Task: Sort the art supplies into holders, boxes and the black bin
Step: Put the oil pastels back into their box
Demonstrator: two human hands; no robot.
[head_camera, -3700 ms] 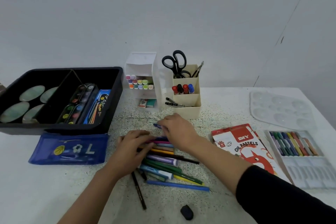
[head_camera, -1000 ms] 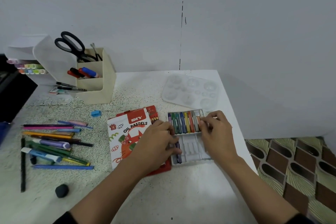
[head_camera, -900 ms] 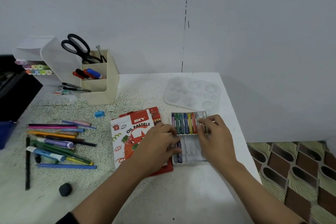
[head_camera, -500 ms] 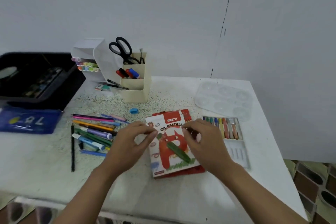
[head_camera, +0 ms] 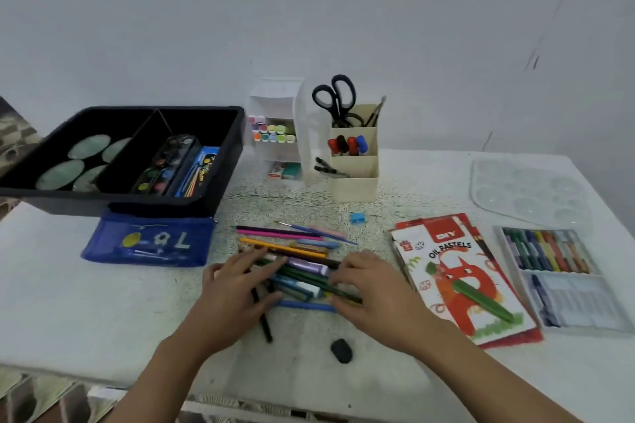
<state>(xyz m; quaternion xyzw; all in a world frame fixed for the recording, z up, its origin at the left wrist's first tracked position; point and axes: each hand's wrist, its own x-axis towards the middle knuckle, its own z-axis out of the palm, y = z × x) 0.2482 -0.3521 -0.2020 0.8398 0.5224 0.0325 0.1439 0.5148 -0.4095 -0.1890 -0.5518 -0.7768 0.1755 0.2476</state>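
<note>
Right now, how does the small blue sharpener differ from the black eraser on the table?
The blue sharpener is boxy; the black eraser is rounded. The sharpener lies beyond the pencil pile, near the cream holder; the eraser lies on the pile's near side, toward the table edge. Both lie loose on the table, untouched.

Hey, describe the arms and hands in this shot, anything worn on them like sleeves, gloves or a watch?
Nothing worn shows. The left hand and right hand have no gloves, and no watch or bracelet appears at either wrist. The left forearm and right forearm are uncovered down to the picture's bottom edge, with no sleeve in view. Rings would be too small to make out.
</note>
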